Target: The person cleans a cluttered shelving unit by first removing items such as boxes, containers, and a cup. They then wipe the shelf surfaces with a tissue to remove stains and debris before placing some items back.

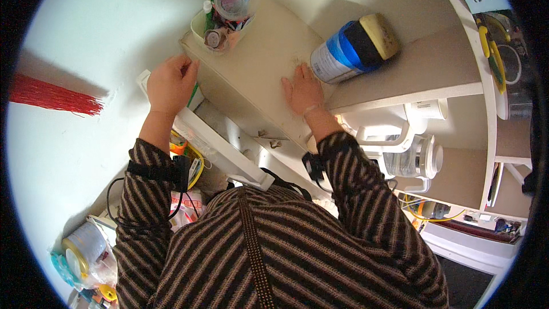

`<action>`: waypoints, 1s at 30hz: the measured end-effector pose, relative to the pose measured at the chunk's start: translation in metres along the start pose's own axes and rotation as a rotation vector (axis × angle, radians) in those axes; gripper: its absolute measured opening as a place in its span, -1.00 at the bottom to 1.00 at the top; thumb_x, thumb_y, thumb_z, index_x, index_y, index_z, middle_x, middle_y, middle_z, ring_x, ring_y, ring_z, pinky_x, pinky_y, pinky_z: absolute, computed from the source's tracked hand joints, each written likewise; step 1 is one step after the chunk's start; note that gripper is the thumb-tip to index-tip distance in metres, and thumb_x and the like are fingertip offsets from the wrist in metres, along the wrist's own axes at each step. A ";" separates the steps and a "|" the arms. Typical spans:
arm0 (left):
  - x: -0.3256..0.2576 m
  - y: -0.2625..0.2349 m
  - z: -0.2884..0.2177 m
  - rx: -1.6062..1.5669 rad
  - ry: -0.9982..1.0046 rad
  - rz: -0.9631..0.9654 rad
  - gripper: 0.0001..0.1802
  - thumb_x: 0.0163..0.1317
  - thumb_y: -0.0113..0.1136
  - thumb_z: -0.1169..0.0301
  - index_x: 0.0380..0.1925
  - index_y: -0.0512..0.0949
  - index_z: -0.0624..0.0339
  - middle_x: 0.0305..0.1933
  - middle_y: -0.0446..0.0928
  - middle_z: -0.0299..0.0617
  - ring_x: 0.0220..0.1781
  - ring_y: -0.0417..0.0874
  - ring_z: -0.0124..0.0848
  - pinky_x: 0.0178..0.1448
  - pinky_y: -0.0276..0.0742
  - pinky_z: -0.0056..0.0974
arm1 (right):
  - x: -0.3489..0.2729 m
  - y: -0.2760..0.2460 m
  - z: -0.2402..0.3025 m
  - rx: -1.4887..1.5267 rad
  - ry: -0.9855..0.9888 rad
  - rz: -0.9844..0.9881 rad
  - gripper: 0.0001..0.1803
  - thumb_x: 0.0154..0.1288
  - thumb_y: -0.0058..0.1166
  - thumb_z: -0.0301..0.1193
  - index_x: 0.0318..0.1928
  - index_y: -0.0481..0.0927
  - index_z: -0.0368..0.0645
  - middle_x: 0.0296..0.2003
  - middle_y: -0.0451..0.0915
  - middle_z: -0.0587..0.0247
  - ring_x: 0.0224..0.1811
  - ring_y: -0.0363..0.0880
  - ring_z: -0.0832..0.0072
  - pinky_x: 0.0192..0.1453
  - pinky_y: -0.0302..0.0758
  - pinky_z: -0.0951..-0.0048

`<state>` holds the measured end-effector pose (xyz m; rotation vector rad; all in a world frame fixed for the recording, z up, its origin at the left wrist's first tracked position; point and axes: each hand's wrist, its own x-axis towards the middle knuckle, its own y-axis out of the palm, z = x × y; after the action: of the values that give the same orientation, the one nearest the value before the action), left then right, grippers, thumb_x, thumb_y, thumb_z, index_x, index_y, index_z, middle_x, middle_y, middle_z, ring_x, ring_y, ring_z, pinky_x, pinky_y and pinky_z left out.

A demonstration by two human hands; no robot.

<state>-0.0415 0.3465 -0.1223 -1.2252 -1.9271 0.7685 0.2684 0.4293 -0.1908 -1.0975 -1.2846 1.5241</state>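
My left hand is raised at the left edge of the cabinet, above the pulled-out white drawer. Its fingers are curled in; whether anything is between them I cannot make out. Just beside it a strip of green shows at the drawer. My right hand lies with fingers stretched out on the beige cabinet top, holding nothing. Close to its fingertips is a blue, white and black container with a yellowish block at its end. A clear plastic tub of small bottles and bits stands at the far left corner.
White shelves at the right hold a glass jug with a white handle. Yellow-handled scissors hang at the far right. A red tassel hangs on the left wall. Wrapped rolls sit at the lower left.
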 end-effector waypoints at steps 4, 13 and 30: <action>0.002 -0.001 0.001 0.004 -0.018 0.022 -0.72 0.26 0.21 0.17 -0.41 0.61 0.16 -0.39 0.62 -0.07 -0.33 0.63 -0.02 -0.27 0.52 -0.02 | 0.004 -0.009 0.000 0.075 0.051 0.060 -0.13 0.43 -0.18 0.11 0.41 0.18 -0.45 0.45 0.13 -0.23 0.52 0.10 0.00 0.54 0.08 0.06; 0.002 -0.002 -0.001 0.009 -0.013 0.007 -0.71 0.27 0.21 0.17 -0.41 0.59 0.17 -0.40 0.60 -0.07 -0.34 0.63 -0.02 -0.26 0.51 -0.03 | -0.014 -0.006 -0.008 0.026 0.023 0.080 -0.11 0.41 -0.16 0.14 0.39 0.20 -0.45 0.44 0.15 -0.22 0.49 0.12 -0.04 0.55 0.06 0.06; 0.002 -0.001 -0.004 0.046 -0.043 0.033 -0.72 0.27 0.20 0.14 -0.40 0.61 0.12 -0.44 0.61 -0.11 -0.37 0.64 -0.07 -0.31 0.51 -0.06 | 0.022 0.005 0.000 0.040 -0.011 -0.049 -0.11 0.41 -0.18 0.15 0.34 0.26 -0.48 0.38 0.23 -0.27 0.45 0.18 -0.06 0.51 0.14 0.05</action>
<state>-0.0395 0.3479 -0.1186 -1.2244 -1.9172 0.8577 0.2628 0.4495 -0.1977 -1.0263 -1.2739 1.5155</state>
